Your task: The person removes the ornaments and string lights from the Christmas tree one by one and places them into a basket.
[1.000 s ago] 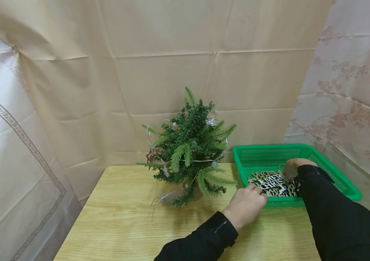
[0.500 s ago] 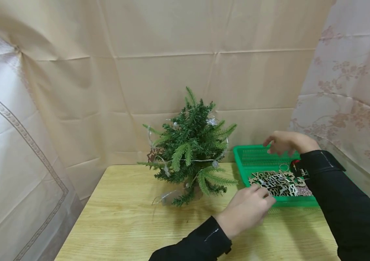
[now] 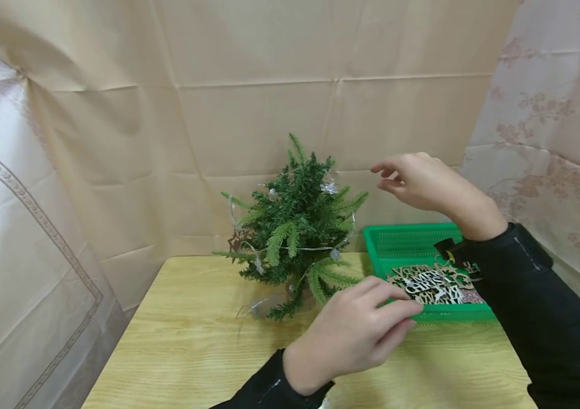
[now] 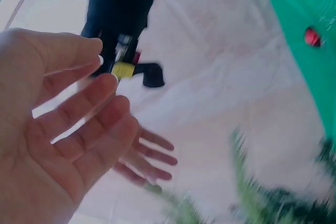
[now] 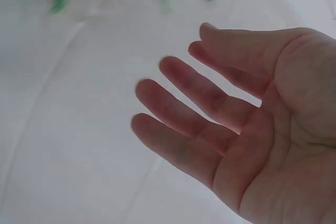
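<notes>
My right hand [image 3: 425, 183] hovers at the right of a small artificial Christmas tree [image 3: 300, 218], higher than the green basket. Its fingers [image 5: 184, 135] are loosely spread and hold nothing in the right wrist view. Lower down, my left hand [image 3: 353, 330] is raised over the table in front of the tree, partly covering a low branch. Relaxed, slightly bent fingers [image 4: 86, 103] show nothing between them in the left wrist view. A string of clear lights [image 3: 315, 248] winds round the tree, and a brown star-like ornament [image 3: 236, 238] hangs on its left side.
The green plastic basket [image 3: 407, 228] stands at the table's right, holding a pile of wooden cut-out word ornaments [image 3: 428, 284]. A wood-grain table [image 3: 177, 341] lies beneath. Beige cloth [image 3: 249, 113] hangs behind, with patterned cloth [image 3: 550, 125] at the right.
My right hand has risen out of the basket and moved left toward the tree's upper right side. My left hand has drawn back from the basket's front rim, toward me and left.
</notes>
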Motion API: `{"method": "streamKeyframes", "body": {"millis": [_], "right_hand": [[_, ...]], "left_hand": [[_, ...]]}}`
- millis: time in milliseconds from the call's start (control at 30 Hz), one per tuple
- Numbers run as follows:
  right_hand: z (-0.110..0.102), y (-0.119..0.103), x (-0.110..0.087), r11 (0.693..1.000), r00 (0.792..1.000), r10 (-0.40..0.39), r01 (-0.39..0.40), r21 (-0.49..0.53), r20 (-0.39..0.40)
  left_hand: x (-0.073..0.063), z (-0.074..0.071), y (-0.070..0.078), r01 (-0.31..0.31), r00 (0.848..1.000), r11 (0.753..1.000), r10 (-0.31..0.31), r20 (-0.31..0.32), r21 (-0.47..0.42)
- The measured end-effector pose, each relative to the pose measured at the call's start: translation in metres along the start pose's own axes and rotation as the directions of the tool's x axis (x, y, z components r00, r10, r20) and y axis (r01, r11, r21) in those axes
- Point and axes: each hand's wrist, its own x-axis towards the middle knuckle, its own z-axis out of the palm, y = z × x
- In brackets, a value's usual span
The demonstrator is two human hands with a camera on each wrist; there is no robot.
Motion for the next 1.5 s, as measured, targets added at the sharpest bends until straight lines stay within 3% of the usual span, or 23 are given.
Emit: {"method": "streamKeyframes", "body": {"millis": [133,233,333,433,567,700,800,967,1067,1200,1267,1400,1500], "right_hand": [[-0.009,-0.034,0.000,0.997,0.996,-0.056,0.060,0.048,-0.074],[-0.009,-0.053,0.004,0.984,0.990,-0.091,0.106,0.141,-0.106],[-0.006,-0.071,0.011,0.965,0.984,-0.116,0.144,0.219,-0.136],[-0.003,-0.094,0.018,0.953,0.976,-0.146,0.183,0.242,-0.163],[0.002,-0.127,0.030,0.937,0.964,-0.223,0.254,0.241,-0.147],[0.009,-0.158,0.048,0.919,0.961,-0.271,0.277,0.282,-0.060],[0.018,-0.176,0.065,0.912,0.961,-0.275,0.259,0.318,0.006],[0.039,-0.191,0.096,0.932,0.968,-0.244,0.217,0.290,0.060],[0.047,-0.197,0.109,0.944,0.974,-0.212,0.182,0.276,0.084],[0.052,-0.206,0.120,0.952,0.981,-0.161,0.124,0.281,0.110],[0.054,-0.210,0.125,0.956,0.984,-0.129,0.092,0.279,0.119],[0.055,-0.219,0.134,0.954,0.988,-0.056,0.009,0.301,0.147],[0.057,-0.228,0.141,0.938,0.985,-0.006,-0.054,0.342,0.172]], "left_hand": [[-0.010,-0.027,-0.012,-0.023,0.991,0.999,0.016,-0.130,-0.048],[-0.021,-0.047,-0.026,-0.030,0.978,0.995,0.010,-0.208,-0.090],[-0.038,-0.069,-0.041,0.003,0.963,0.992,-0.037,-0.269,-0.126],[-0.060,-0.089,-0.056,0.081,0.938,0.987,-0.122,-0.325,-0.135],[-0.095,-0.107,-0.069,0.242,0.880,0.964,-0.266,-0.393,-0.110],[-0.123,-0.112,-0.076,0.380,0.812,0.919,-0.385,-0.439,-0.104],[-0.136,-0.113,-0.082,0.442,0.771,0.890,-0.440,-0.460,-0.111],[-0.155,-0.113,-0.100,0.496,0.711,0.849,-0.517,-0.477,-0.181],[-0.167,-0.112,-0.110,0.557,0.642,0.786,-0.612,-0.462,-0.267],[-0.180,-0.109,-0.121,0.653,0.514,0.650,-0.757,-0.403,-0.389],[-0.185,-0.107,-0.126,0.685,0.462,0.585,-0.809,-0.363,-0.433],[-0.194,-0.101,-0.134,0.727,0.379,0.478,-0.878,-0.292,-0.494],[-0.200,-0.095,-0.141,0.793,0.337,0.410,-0.911,-0.236,-0.450]]}}
